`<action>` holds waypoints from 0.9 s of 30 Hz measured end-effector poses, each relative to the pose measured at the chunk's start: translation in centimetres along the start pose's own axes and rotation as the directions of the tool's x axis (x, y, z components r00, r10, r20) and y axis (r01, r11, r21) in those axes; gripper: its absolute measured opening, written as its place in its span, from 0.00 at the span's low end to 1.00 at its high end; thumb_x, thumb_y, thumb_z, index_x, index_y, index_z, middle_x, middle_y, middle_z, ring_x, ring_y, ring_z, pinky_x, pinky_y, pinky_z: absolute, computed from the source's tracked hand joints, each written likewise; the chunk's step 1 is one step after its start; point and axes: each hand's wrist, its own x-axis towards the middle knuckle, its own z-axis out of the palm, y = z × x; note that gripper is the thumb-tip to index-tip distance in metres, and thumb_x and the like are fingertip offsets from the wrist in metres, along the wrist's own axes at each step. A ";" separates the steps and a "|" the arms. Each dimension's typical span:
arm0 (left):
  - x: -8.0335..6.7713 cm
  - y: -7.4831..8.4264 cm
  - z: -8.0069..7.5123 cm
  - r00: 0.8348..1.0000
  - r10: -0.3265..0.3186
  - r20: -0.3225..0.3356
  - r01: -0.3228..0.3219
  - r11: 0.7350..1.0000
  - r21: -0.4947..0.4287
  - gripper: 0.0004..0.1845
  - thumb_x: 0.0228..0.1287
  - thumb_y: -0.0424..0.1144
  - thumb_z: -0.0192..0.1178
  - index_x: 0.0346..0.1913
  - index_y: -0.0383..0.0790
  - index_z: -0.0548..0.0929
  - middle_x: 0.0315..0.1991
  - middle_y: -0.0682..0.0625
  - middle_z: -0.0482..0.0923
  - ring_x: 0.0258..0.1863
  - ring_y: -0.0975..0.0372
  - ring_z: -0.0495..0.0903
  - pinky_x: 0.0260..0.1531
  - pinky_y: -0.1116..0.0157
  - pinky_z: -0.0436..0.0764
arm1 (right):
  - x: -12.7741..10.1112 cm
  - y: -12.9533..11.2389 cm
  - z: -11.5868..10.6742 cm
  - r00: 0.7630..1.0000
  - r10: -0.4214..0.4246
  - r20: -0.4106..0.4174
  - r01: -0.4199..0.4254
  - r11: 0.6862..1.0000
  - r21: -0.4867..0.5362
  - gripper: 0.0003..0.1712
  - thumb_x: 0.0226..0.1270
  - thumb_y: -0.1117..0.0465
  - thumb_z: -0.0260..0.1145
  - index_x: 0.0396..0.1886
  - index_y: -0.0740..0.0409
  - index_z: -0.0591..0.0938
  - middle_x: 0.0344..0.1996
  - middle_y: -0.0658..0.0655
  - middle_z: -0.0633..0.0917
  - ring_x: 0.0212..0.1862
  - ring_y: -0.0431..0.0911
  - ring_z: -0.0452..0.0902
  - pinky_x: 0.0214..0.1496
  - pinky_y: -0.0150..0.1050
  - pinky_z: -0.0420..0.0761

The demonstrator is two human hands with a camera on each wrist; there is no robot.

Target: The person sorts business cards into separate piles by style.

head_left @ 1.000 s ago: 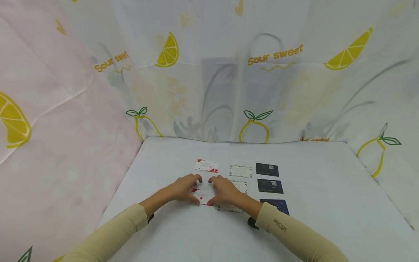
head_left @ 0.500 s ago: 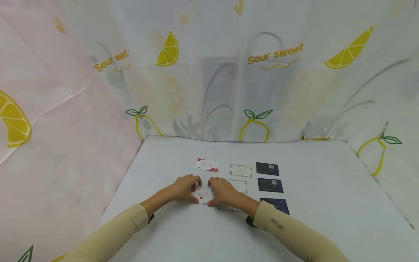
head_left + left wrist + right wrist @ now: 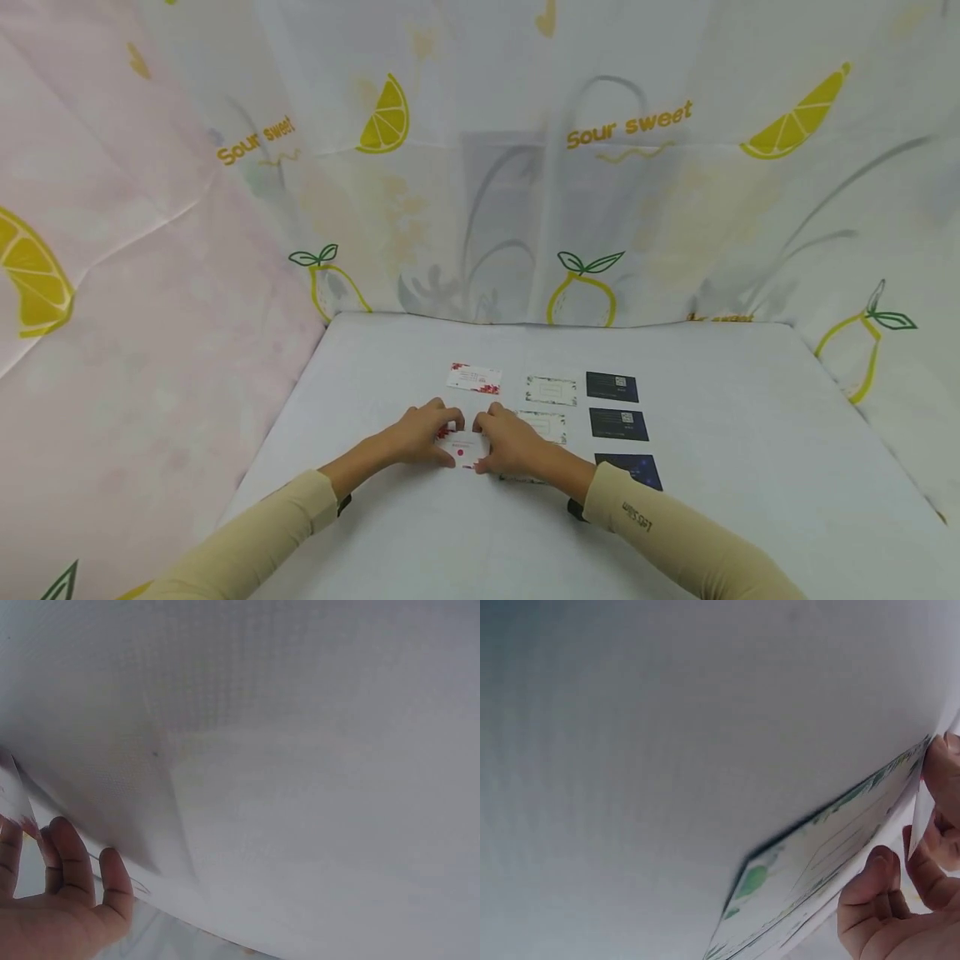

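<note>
A white card with red flowers [image 3: 465, 450] lies on the white table [image 3: 420, 533] between my two hands. My left hand [image 3: 438, 432] holds its left edge and my right hand [image 3: 489, 433] holds its right edge, fingers curled over the top corners. In the left wrist view the left fingers [image 3: 69, 859] curl beside a card edge [image 3: 13, 787]. The right wrist view has the right fingers [image 3: 881, 896] next to a green-bordered card [image 3: 817, 862] that lies flat.
More cards lie in rows: a red-flowered one [image 3: 474, 378] further back, green-bordered ones [image 3: 551, 390] [image 3: 547, 425], and three dark ones [image 3: 612, 387] [image 3: 618, 424] [image 3: 633, 468] to the right. A lemon-print curtain [image 3: 585, 167] walls in the table.
Both hands have drawn slightly closer together around the red-flowered card. The other cards have not moved.
</note>
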 end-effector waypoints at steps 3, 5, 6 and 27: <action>-0.1 0.0 0.0 1.000 0.004 0.001 -0.004 1.000 0.012 0.24 0.48 0.45 0.78 0.47 0.48 0.78 0.37 0.54 0.74 0.34 0.63 0.70 0.38 0.56 0.67 | -0.2 -0.1 0.0 1.000 -0.015 0.014 0.015 1.000 0.024 0.28 0.53 0.51 0.79 0.51 0.49 0.76 0.36 0.46 0.78 0.33 0.39 0.71 0.36 0.33 0.71; -0.1 0.0 0.1 1.000 0.002 0.003 -0.002 1.000 0.015 0.23 0.49 0.46 0.77 0.47 0.47 0.79 0.36 0.55 0.76 0.36 0.64 0.71 0.41 0.54 0.68 | -0.3 -0.2 0.0 1.000 -0.022 0.021 0.021 0.999 0.037 0.25 0.58 0.53 0.76 0.53 0.49 0.75 0.33 0.45 0.80 0.31 0.39 0.71 0.32 0.32 0.70; -0.1 0.0 0.2 1.000 0.000 0.003 0.000 1.000 0.016 0.23 0.49 0.46 0.77 0.47 0.47 0.79 0.37 0.56 0.77 0.36 0.64 0.72 0.42 0.54 0.69 | -0.4 -0.2 0.0 0.999 -0.024 0.022 0.023 0.999 0.047 0.23 0.61 0.55 0.74 0.53 0.49 0.75 0.32 0.46 0.81 0.30 0.39 0.71 0.31 0.32 0.70; -0.8 -0.4 -1.1 0.978 0.133 -0.161 -0.145 0.987 -0.064 0.33 0.49 0.44 0.78 0.59 0.40 0.79 0.47 0.53 0.81 0.39 0.63 0.75 0.41 0.67 0.75 | 0.4 2.5 -1.4 0.996 0.063 0.057 -0.084 0.838 0.539 0.11 0.71 0.63 0.61 0.51 0.58 0.79 0.31 0.53 0.84 0.27 0.42 0.77 0.28 0.35 0.74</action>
